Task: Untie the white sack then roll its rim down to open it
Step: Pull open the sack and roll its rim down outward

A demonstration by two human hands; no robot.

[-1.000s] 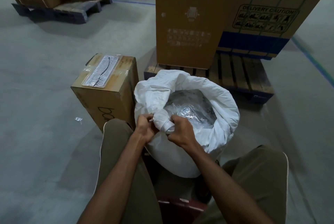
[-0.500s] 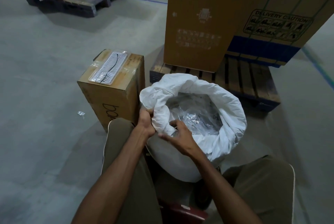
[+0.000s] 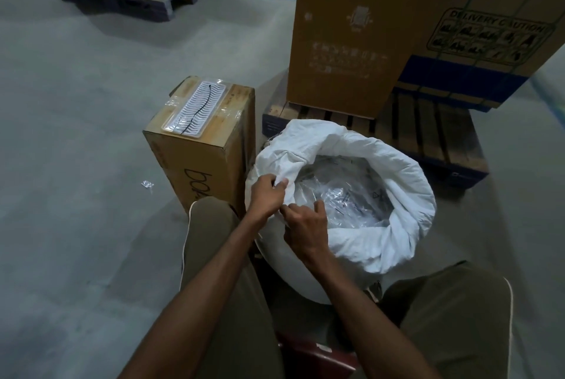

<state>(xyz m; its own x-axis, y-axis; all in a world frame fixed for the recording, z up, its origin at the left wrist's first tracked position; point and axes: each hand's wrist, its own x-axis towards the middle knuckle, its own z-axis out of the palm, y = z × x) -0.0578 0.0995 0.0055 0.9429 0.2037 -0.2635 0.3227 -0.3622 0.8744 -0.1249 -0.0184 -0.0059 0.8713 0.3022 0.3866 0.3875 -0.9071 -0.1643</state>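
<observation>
Head view: sack (image 3: 397, 195) mouth open, rim rolled.
Left hand (image 3: 266, 195): rim pinched by fingers.
Right hand (image 3: 305, 225): fingers curled on near rim.

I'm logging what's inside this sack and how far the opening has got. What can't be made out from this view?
- Contents of the white sack: head view shows only crinkled clear plastic; what it wraps is unreadable.
- Tie: none visible; whether it lies somewhere out of sight cannot be told.
- Near rim: hidden by the left hand and right hand.
- Sack's base: hidden behind the knees.
</observation>
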